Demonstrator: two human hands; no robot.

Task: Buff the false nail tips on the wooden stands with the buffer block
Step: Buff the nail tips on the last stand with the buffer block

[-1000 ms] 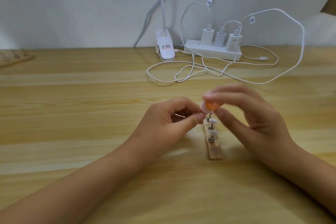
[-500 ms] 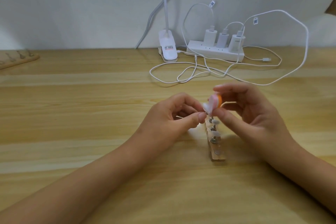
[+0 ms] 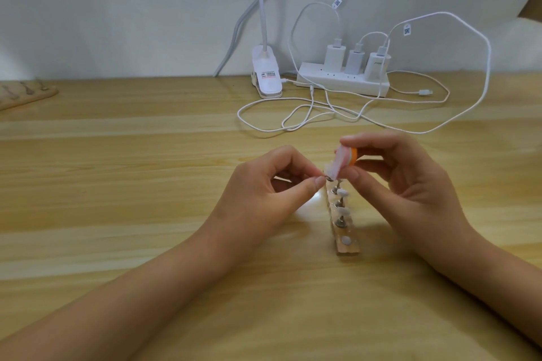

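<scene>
Right hand (image 3: pixel 410 184) pinches buffer block (image 3: pixel 343 161), edge touching farthest nail tip (image 3: pixel 328 178), pinched by left hand (image 3: pixel 261 196). Cables (image 3: pixel 305 105) well apart at 12 o'clock of wooden stand (image 3: pixel 349 248).

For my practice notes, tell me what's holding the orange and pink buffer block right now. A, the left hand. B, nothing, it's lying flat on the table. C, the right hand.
C: the right hand pinches the buffer block between thumb and fingers, while the left hand pinches the far pin of the wooden stand.
</scene>
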